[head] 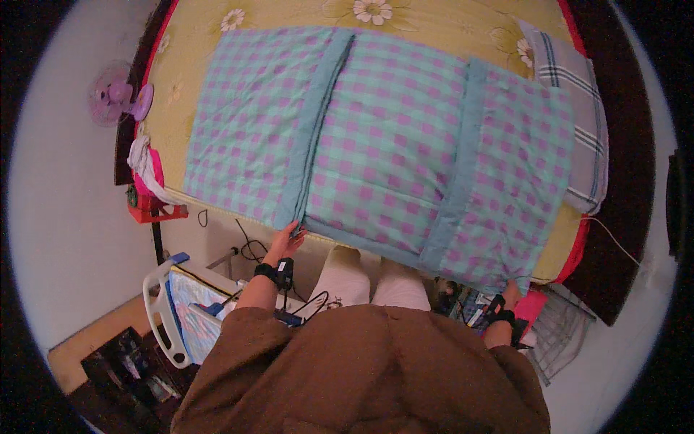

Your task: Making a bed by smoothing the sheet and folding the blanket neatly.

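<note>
A green and purple checked blanket (pixel 385 141) with plain blue-green borders lies across the bed, both of its ends folded inward. My left hand (pixel 287 241) pinches the near end of the left border, where several layers of cloth meet. At the near right corner, my right hand (pixel 511 295) grips the blanket's edge; its fingers are partly hidden. Under the blanket is a yellow flowered mattress cover (pixel 293 13). A grey plaid pillow (pixel 583 135) sits at the bed's right end, partly covered by the blanket's right side.
Beyond the bed's left end stands a pink fan (pixel 114 93). A white cloth (pixel 143 163) hangs over the left corner near a red basket (pixel 157 210). Close to my left arm is a white-framed board or chair (pixel 157 309). A metal rack (pixel 566 331) stands at right.
</note>
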